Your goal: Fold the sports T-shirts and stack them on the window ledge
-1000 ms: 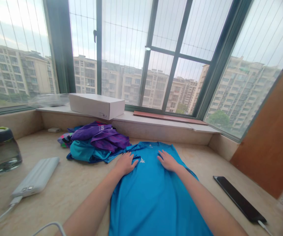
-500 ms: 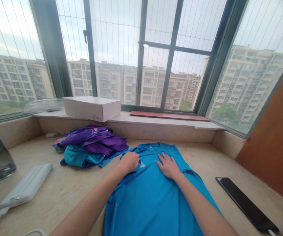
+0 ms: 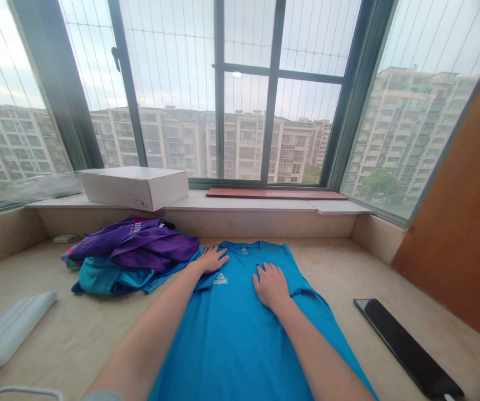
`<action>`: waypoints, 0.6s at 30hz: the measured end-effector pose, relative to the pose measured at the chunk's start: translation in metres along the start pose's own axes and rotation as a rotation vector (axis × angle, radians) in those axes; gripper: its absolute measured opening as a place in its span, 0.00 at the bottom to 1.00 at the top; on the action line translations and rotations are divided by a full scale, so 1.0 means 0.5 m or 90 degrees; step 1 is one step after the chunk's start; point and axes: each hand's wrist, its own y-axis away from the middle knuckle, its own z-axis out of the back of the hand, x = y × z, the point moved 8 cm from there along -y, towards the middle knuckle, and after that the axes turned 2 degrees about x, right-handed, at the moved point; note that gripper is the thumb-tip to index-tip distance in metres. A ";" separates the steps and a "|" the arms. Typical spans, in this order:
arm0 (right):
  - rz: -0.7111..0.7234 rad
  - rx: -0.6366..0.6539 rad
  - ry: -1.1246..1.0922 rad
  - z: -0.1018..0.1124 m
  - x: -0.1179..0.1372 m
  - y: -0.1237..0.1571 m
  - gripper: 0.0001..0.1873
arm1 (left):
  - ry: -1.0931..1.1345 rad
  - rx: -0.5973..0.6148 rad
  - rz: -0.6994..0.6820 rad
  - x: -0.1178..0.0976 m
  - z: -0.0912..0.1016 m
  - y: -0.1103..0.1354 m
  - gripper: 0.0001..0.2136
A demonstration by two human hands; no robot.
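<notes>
A blue T-shirt (image 3: 240,323) with a white chest logo lies spread out, collar toward the window. My left hand (image 3: 211,259) rests on its left shoulder, fingers stretched out and pointing right. On the right side of the chest my right hand (image 3: 272,285) lies palm down, its fingers slightly bent and apart. Neither hand grips the cloth. Right of the collar, one sleeve is folded in at the shirt's edge. The shirt's lower end runs out of view between my forearms.
Left of the shirt is a heap of purple and blue clothes (image 3: 135,245). A white power bank (image 3: 14,328) lies at the left, a black phone (image 3: 407,348) at the right. A white box (image 3: 135,186) and a reddish board (image 3: 275,194) sit on the window ledge (image 3: 240,204).
My left hand has opened from a closed grip on the shirt's left shoulder and now lies flat there. The logo beside it shows fully. The view has swung slightly right.
</notes>
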 end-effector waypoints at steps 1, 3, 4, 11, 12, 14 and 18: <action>0.003 0.001 -0.001 -0.001 -0.001 -0.002 0.32 | 0.000 -0.003 -0.007 -0.001 0.005 -0.002 0.31; 0.005 0.002 -0.004 -0.005 -0.003 -0.006 0.31 | -0.001 -0.019 -0.021 -0.005 0.019 0.002 0.30; 0.004 0.001 -0.007 -0.007 -0.004 -0.008 0.31 | -0.002 -0.031 -0.030 -0.009 0.026 0.010 0.30; 0.025 -0.024 -0.019 0.004 0.007 -0.007 0.31 | 0.001 -0.094 -0.065 -0.057 0.030 0.138 0.29; 0.027 -0.023 -0.015 0.011 0.007 -0.006 0.31 | 0.003 -0.097 -0.062 -0.061 0.023 0.159 0.29; 0.011 -0.021 -0.007 0.028 -0.001 -0.003 0.30 | 0.002 -0.100 -0.054 -0.065 0.009 0.196 0.29; -0.037 0.010 0.001 0.034 -0.034 0.013 0.31 | -0.003 -0.118 -0.017 -0.056 -0.010 0.240 0.26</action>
